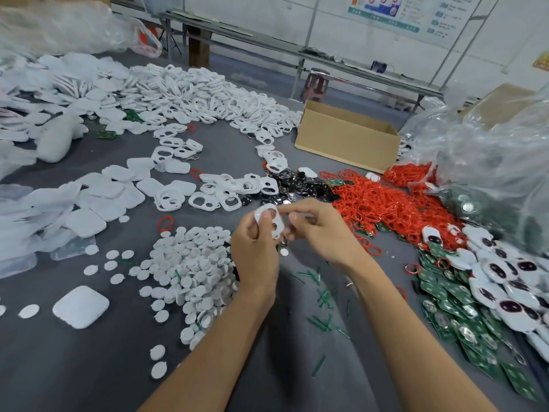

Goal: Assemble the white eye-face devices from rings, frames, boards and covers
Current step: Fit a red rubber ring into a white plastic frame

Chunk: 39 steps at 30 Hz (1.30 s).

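Observation:
My left hand (255, 248) grips a white frame (271, 219) with two eye holes, held tilted above the grey table (89, 367). My right hand (318, 224) pinches the frame's upper right edge with thumb and forefinger. A small metallic part hangs below the frame, between the hands. Loose white frames (219, 194) lie just beyond the hands. Red rings (383, 203) are heaped to the right. Green boards (454, 304) and finished white eye-face pieces (511, 292) are stacked at far right. White round discs (190, 269) are piled left of my left arm.
White square covers (101, 197) spread at left, one lone cover (80, 306) nearer. An open cardboard box (347, 135) stands behind the rings. Clear plastic bags (490, 162) bulge at right. Black round parts (291, 185) and green offcuts (320, 295) litter the table.

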### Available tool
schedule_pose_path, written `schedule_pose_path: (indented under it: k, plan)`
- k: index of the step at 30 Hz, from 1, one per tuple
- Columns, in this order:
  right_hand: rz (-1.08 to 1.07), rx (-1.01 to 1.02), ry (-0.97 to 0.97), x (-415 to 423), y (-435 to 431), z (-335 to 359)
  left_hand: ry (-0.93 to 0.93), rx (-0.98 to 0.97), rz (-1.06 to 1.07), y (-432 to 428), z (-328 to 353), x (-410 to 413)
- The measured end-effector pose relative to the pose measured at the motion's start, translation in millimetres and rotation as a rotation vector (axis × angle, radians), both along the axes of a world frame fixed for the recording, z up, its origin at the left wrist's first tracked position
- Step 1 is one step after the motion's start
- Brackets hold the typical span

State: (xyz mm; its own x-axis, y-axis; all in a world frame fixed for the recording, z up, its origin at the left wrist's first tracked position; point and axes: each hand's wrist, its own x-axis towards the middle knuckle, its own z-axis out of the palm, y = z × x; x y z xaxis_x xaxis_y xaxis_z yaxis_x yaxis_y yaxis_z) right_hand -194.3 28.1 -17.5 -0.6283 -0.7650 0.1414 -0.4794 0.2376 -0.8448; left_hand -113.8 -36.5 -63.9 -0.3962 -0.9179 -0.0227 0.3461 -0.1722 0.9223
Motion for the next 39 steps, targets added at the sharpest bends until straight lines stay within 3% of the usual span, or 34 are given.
schedule_pose_path:
  k: [3,6,8,18,26,32,39]
  plan:
    - [-0.109,0.166,0.386,-8.9,-4.5,-4.7,0.055,0.018,0.113,-6.0,0.0,1.3]
    - [0.010,0.383,0.477,-7.8,-13.0,-19.0,0.025,-0.007,0.138,-11.7,-2.7,1.8]
    - [-0.007,0.389,0.512,-4.9,-16.4,-27.0,0.028,-0.002,0.084,-10.2,-2.4,0.5]
    - [-0.339,-0.082,0.163,-12.7,19.5,-19.4,-0.031,0.074,-0.218,-1.7,-3.3,-1.9]
    - [-0.339,-0.311,0.113,1.5,43.6,-29.3,-0.061,-0.006,-0.441,4.5,2.5,3.5]
    - [-0.289,-0.394,0.160,4.4,46.5,-36.5,-0.033,-0.125,-0.452,8.3,4.5,7.9]
    - [-0.257,-0.428,0.088,1.7,44.7,-38.1,-0.054,-0.192,-0.436,8.2,4.7,6.0]
